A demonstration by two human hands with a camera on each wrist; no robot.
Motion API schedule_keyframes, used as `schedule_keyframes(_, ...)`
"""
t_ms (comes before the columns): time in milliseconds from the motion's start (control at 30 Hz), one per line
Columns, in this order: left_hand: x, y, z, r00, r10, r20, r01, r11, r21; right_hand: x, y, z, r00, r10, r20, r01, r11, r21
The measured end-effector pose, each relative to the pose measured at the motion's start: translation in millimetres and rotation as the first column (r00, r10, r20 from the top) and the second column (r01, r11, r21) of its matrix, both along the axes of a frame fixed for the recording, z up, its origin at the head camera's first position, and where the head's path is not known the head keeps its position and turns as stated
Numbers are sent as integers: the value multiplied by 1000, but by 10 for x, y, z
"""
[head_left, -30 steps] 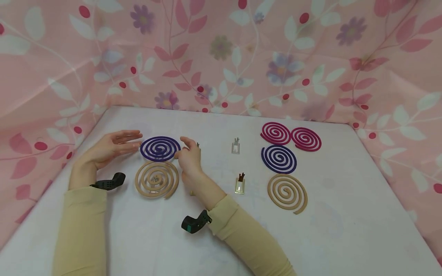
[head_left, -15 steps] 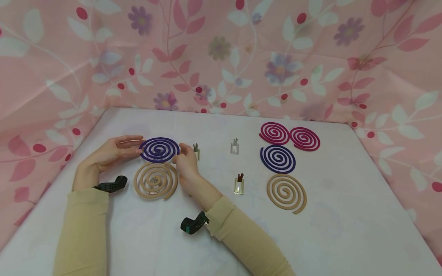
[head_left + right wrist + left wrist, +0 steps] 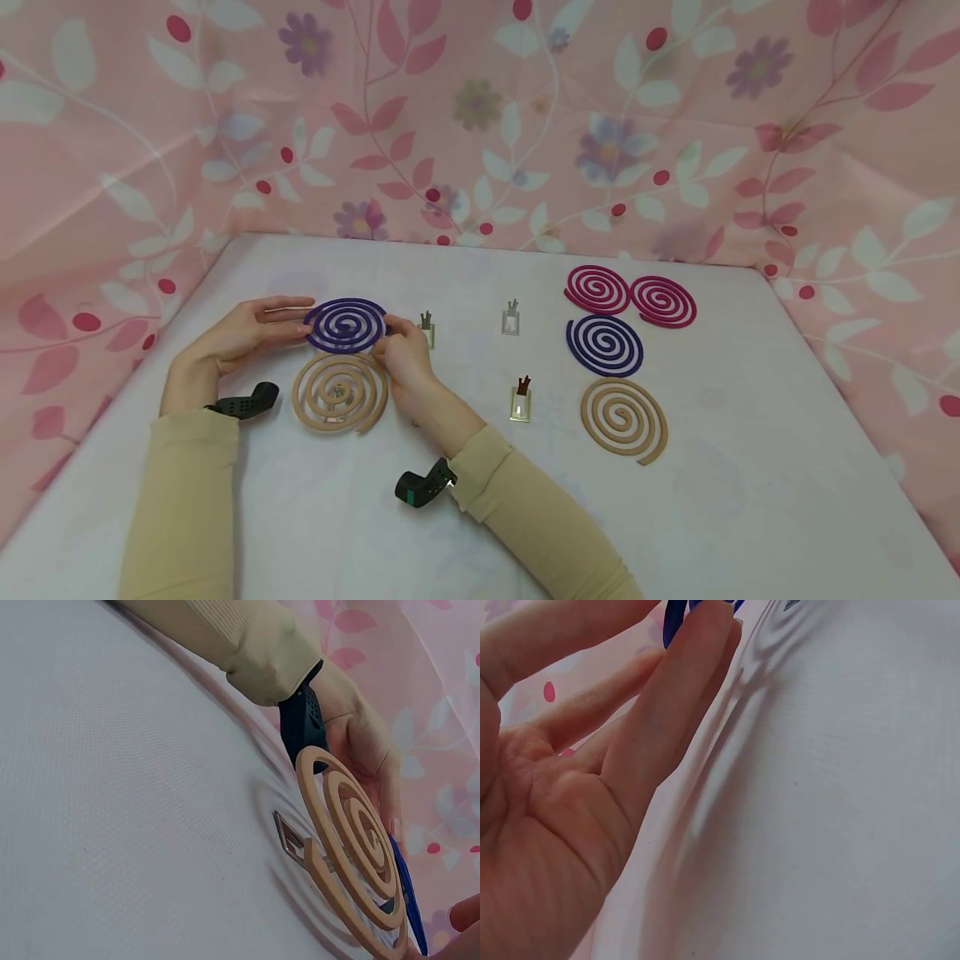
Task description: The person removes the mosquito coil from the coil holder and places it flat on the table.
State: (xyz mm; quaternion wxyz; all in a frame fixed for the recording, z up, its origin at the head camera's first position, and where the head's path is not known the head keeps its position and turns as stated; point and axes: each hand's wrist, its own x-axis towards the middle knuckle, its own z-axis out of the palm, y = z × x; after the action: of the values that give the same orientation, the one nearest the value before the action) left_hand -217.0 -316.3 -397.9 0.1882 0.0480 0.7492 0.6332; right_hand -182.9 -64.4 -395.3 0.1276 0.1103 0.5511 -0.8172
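A purple mosquito coil point(image 3: 347, 325) is raised level at the left of the table, between my two hands. My left hand point(image 3: 251, 327) touches its left edge with fairly straight, spread fingers. In the left wrist view, those fingers point(image 3: 694, 660) reach up to a bit of the coil point(image 3: 675, 622). At the opposite edge, my right hand point(image 3: 408, 358) pinches the coil with thumb and curled index finger. Just in front sits a beige mosquito coil point(image 3: 302, 392) raised on a small metal stand point(image 3: 339, 393). Whatever lies under the purple coil is mostly hidden.
Several small metal stands are on the white table: one point(image 3: 427, 331) behind my right hand, a silver one point(image 3: 511, 320) and a brass one point(image 3: 521, 402) mid-table. To the right lie two magenta coils point(image 3: 597, 289), a purple coil point(image 3: 606, 343) and a beige coil point(image 3: 624, 417).
My left hand has moved right until its fingers touch the purple coil. My right fingers have closed onto its right edge. The purple coil has barely shifted.
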Motion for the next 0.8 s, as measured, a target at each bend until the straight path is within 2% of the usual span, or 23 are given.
schedule_keyframes(267,24,27,62,1000,-1,1,1,999,-43,-26,0,23,1000,4,16,-3,1000,-13)
schedule_keyframes(633,15,48,70,1000,-12,-3,12,999,-45,-43,34,20,1000,20,1,-20,999,-36)
schedule_keyframes(800,7,62,77,1000,7,-14,-8,1000,-17,-43,51,25,1000,19,-6,-19,999,-42)
